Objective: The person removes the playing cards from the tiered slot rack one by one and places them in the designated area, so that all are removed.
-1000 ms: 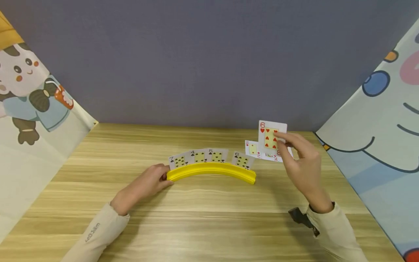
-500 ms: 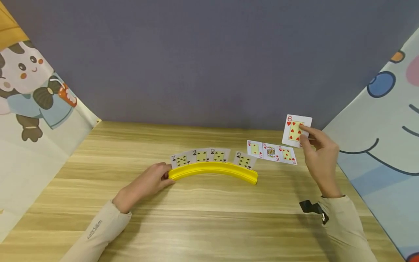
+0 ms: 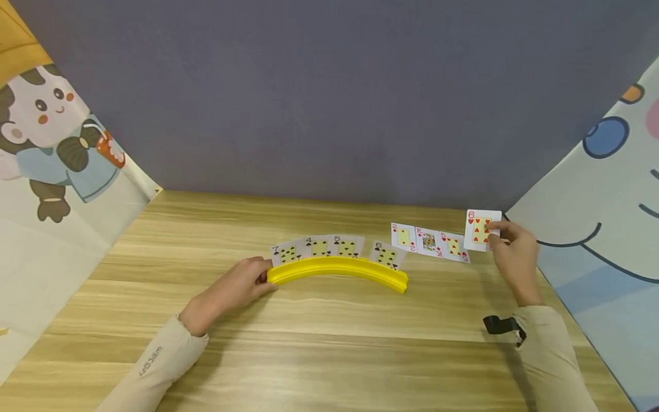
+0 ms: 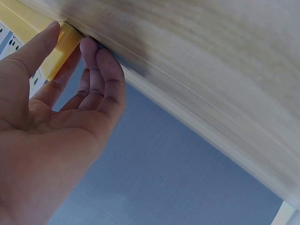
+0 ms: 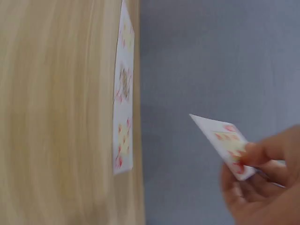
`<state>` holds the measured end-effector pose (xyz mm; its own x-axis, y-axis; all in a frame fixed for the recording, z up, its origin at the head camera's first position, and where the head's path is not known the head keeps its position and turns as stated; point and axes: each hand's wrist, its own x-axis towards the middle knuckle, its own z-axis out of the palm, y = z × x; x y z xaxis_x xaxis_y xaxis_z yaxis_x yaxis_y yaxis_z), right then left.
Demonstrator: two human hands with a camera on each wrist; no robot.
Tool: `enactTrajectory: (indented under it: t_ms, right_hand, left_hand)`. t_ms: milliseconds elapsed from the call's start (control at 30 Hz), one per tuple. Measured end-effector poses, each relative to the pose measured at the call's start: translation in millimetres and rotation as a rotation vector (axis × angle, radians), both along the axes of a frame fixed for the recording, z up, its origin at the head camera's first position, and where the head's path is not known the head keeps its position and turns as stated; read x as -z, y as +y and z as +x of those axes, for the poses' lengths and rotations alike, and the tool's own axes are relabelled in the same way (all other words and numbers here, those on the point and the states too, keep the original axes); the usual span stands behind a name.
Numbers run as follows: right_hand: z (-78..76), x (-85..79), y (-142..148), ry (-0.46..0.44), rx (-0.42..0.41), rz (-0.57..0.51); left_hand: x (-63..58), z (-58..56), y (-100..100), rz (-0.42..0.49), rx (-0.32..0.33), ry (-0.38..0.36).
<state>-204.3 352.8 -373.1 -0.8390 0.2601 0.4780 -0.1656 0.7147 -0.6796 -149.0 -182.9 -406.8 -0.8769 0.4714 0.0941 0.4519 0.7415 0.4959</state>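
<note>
My right hand (image 3: 515,257) pinches the six of hearts (image 3: 479,229) by its right side, just right of a row of red cards. That row holds the two of diamonds (image 3: 403,237), a king (image 3: 429,242) and a red five (image 3: 453,246), face up on the table. In the right wrist view the six (image 5: 225,145) tilts above the tabletop, between thumb and fingers. My left hand (image 3: 231,292) grips the left end of a curved yellow card holder (image 3: 334,265). Standing in its slot are the seven (image 3: 285,253), four (image 3: 318,246), five (image 3: 348,246) and six of spades (image 3: 387,255).
The wooden table (image 3: 329,343) meets a grey-blue panel (image 3: 319,103) at its back edge. Cartoon-printed side panels (image 3: 607,229) rise on the left and right. A black strap (image 3: 501,325) sits at the right cuff.
My right hand has carried the six of hearts rightward past the red row, then lowered it beside the red five, uncovering the king and five. The left hand keeps its grip on the holder.
</note>
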Motion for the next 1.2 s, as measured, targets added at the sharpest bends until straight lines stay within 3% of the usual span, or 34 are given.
enactTrajectory:
  t_ms: [133,267,600,800,967,1200]
  right_hand:
    - [-1.0,7.9,17.0,-0.127,-0.040,0.061]
    - [-1.6,15.4,29.0,-0.173,-0.064,0.081]
    - [-4.0,38.9,54.2,-0.193,-0.076,0.106]
    - [-8.5,47.5,62.9,-0.262,-0.062,0.171]
    - [-14.0,49.0,65.7,-0.320,-0.144,0.263]
    - [-21.0,52.2,65.0,-0.310,-0.199,0.301]
  left_hand:
    - [-0.2,0.4,1.0,0.002,-0.002,-0.010]
    - [-0.6,1.3,1.6,0.001,-0.003,-0.014]
    - [0.4,2.7,1.6,-0.002,-0.006,-0.004]
    - [0.6,2.5,0.7,0.006,-0.006,-0.011]
    - [-0.5,1.9,1.2,0.014,-0.010,-0.014]
    - [-1.4,1.4,1.4,0.014,-0.012,-0.015]
